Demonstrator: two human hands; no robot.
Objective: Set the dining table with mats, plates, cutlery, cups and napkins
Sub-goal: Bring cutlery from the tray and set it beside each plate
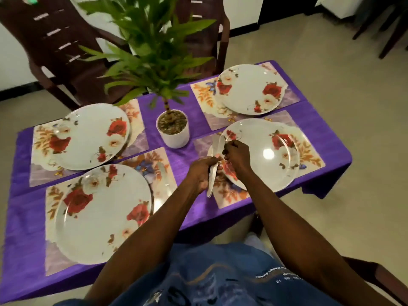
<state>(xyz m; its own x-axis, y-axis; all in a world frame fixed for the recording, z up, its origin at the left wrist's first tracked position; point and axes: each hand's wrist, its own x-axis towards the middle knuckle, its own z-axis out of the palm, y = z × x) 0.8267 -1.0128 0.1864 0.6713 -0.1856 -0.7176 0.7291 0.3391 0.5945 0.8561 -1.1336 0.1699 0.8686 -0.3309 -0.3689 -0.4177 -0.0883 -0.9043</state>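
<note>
Several floral mats lie on a purple-clothed table [320,129], each with a white rose-patterned plate on it. My left hand [203,173] grips a bundle of silver cutlery [213,173] above the left edge of the near right plate [271,160]. My right hand [237,156] pinches one piece at the upper end of the bundle. A knife [163,173] lies on the near left mat [154,164], right of the near left plate [103,213]. The far left plate [92,135] and far right plate [249,89] have no cutlery beside them.
A potted green plant in a white pot [174,133] stands at the table's centre. Dark brown chairs [57,45] stand behind the table, and another chair's arm [375,274] is at my right. Beige tiled floor lies to the right.
</note>
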